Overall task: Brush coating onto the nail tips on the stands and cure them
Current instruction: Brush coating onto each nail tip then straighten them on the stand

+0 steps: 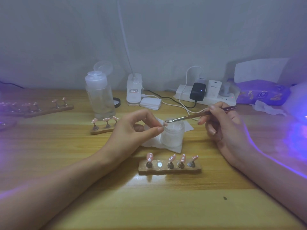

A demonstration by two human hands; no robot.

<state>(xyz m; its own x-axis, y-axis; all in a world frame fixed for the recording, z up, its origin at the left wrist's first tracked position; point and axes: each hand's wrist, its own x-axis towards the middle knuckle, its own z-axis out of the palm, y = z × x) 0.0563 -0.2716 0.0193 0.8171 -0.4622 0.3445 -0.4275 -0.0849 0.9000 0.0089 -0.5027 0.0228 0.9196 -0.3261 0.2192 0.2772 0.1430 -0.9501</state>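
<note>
Small pink nail tip sits pinched between thumb and forefinger of the left grip, held above a frosted white jar. The right grip pinches a slim brown-handled flat brush, whose bristles touch that tip. Nearer, on the light wooden table, a rough wooden strip stand carries four pink white-dotted nail tips.
</note>
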